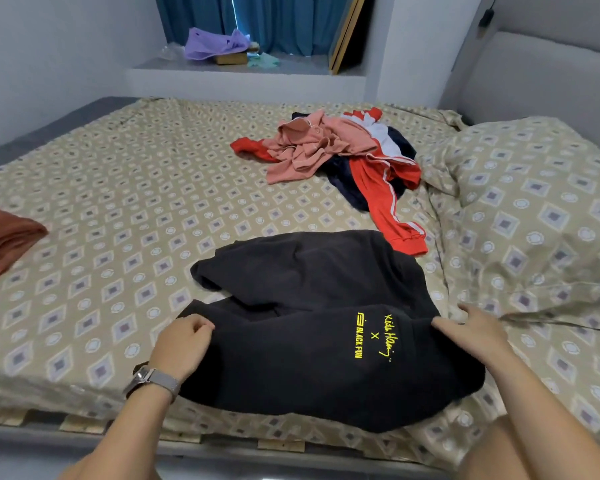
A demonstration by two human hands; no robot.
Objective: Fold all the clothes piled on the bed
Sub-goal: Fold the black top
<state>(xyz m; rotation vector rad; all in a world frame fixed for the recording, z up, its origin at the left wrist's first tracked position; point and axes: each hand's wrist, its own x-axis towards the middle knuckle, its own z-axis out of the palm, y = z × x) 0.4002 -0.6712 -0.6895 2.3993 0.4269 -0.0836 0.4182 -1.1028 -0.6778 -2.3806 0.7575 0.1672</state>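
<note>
Two hands work a black garment (312, 327) with yellow lettering, spread at the near edge of the bed (125, 188): the left hand (184, 344) has its grip closed, pinching the cloth's left edge, and the right hand (478, 332) clutches the right edge. Farther back, near the pillow (534, 202), lies a heap of unfolded pink, red and navy clothes (340, 157). A rust-brown cloth (4, 237) rests at the bed's left side.

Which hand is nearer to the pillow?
Right. The right hand grips the black garment just beside the pillow; the left hand grips the garment's opposite edge, farther from it.
</note>
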